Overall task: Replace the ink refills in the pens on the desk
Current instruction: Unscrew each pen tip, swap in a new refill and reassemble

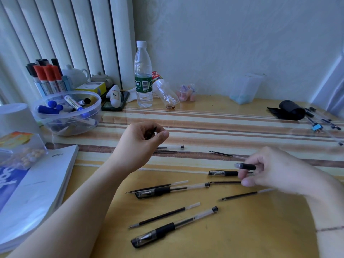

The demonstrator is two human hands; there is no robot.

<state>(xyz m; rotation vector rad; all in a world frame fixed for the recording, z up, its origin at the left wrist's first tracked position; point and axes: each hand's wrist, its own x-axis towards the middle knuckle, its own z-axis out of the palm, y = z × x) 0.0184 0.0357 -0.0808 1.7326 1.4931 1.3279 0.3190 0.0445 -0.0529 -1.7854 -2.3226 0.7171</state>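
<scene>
Nearest me, a capped pen (172, 226) lies on the desk (242, 229), loose refills (163, 215) beside it. My right hand (275, 172) pinches a black pen section (246, 166) above another pen (223, 173). My left hand (143, 138) curls round a small dark piece (151, 132).

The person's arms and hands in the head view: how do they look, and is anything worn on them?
Both forearms are bare, with no sleeves in view. The left hand shows no ring, watch or glove. The right hand is also ungloved, and its fingers carry no rings. The only thing worn is a thin dark string bracelet around the right wrist. The nails are short and unpainted.
</scene>
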